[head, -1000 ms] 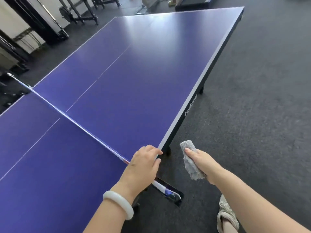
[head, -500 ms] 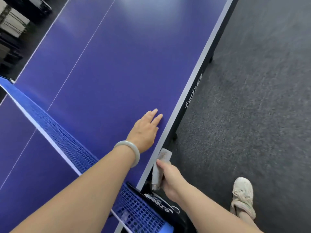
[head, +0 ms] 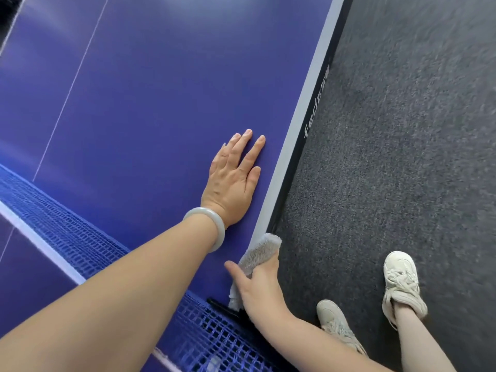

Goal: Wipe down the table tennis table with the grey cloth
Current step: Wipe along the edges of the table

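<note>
Blue mesh net [head: 209,342]: nearest item, stretched across the table, with its black clamp [head: 222,307] fixed at the table's side.

Two pale shoes [head: 402,283]: on the floor, just beside the table, toes pointing along its length.

Right hand [head: 260,288]: fingers curled round the grey cloth [head: 261,251], thumb laid out on the playing surface. The cloth is bunched and pressed against the pale side edge [head: 303,103], right beside the clamp. This is probably a starting point at the net end, so that a stroke can run the length of the edge.

Pale bangle [head: 212,226]: on the left wrist.

Left hand [head: 233,181]: palm down, fingers straight and close together, holding nothing. It rests flat on the surface just inside the edge, beyond the cloth, apparently as a brace for leaning over.

Table [head: 161,89]: purple-blue top with a thin white centre line [head: 72,84] and grey lettering [head: 315,103] on its dark side.

Dark grey carpet [head: 416,116]: floor, farthest right.
</note>
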The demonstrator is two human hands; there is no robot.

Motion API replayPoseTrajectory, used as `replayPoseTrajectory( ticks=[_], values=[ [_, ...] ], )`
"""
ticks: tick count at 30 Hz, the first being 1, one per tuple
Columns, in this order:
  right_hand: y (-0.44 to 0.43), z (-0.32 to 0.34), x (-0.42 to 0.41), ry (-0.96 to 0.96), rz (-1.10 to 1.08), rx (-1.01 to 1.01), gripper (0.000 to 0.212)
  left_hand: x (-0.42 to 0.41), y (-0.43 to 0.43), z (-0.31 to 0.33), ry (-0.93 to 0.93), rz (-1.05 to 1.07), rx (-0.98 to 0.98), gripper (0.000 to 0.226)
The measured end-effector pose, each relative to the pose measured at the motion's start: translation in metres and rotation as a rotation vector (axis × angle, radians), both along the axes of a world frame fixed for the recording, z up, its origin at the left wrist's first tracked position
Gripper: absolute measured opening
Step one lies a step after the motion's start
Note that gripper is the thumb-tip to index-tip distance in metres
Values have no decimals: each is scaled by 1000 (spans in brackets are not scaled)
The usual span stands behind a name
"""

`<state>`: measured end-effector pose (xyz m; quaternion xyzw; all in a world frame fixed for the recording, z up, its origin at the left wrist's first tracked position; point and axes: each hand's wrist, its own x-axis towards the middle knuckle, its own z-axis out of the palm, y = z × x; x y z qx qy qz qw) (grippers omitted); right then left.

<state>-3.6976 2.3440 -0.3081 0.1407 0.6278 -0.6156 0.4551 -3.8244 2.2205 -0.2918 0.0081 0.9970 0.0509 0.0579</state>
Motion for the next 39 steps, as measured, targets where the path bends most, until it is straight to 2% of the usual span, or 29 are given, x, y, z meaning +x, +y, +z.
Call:
replayPoseTrajectory(
  ticks=[3,7,9,13,15,17,19,22,26,29,32,34,36,39],
  values=[
    [-2,-5,2,66,-53,-9,109,1,0,-3,23,-1,6,53],
    [-14,-7,-3,-62,-310,-82,104,1,-1,-5,49,5,31,52],
    [-19,-7,-4,-66,-394,-66,103,1,-1,-6,59,3,46,52],
    [-24,-11,-15,-23,-470,-64,97,0,-2,-7,71,4,68,52],
    [-21,-14,-38,79,-526,-60,101,0,-3,-8,77,10,75,51],
    [-14,-16,-64,200,-488,-93,112,0,-5,-9,78,15,88,50],
    [-3,-16,-75,235,-462,-204,112,0,-6,-10,73,9,86,50],
    [14,-11,-61,129,-389,-398,104,1,-6,-9,75,12,86,50],
    [29,-5,-27,61,-259,-478,109,1,-3,-8,89,10,76,51],
    [16,-8,-38,90,-281,-390,109,1,-3,-8,80,12,69,52],
    [-4,-18,-85,347,-464,-161,91,0,-3,-7,72,18,69,52],
    [-11,-26,-109,487,-590,-101,79,1,-3,-8,71,17,68,52],
    [-17,-33,-108,528,-626,-82,75,1,-4,-8,70,15,68,51],
    [-20,-36,-72,511,-581,-103,81,2,-3,-9,76,15,65,51]
  ],
)
